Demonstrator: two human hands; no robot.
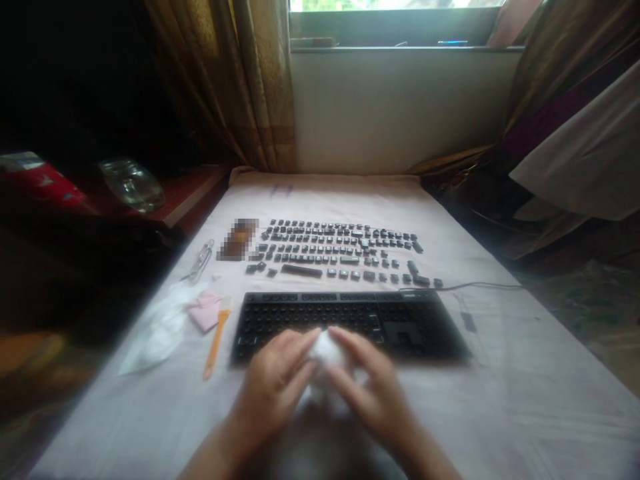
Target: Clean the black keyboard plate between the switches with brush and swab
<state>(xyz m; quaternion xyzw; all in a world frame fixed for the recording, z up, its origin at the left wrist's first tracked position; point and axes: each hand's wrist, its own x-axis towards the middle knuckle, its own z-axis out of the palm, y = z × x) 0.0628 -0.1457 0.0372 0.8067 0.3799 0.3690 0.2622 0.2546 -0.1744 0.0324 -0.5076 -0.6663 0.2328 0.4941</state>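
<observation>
Both of my hands pinch a soft white wad (324, 350), cotton or tissue, over the front edge of the black keyboard (310, 298). My left hand (280, 373) closes on it from the left, fingertips bent inward. From the other side my right hand (367, 373) grips it with thumb and fingers. The keyboard lies flat with its keycaps off, partly hidden behind my hands. Beyond it, loose black keycaps (303, 271) are spread in rows on the cloth. An orange-handled brush (216, 347) lies left of the keyboard.
Left of the brush are a folded pink cloth (205, 312) and a clear bag with white stuff (160, 327). A blurred-out brown item (239, 240) lies farther back. The keyboard cable (480, 285) runs right. A glass jar (133, 185) rests on a side shelf.
</observation>
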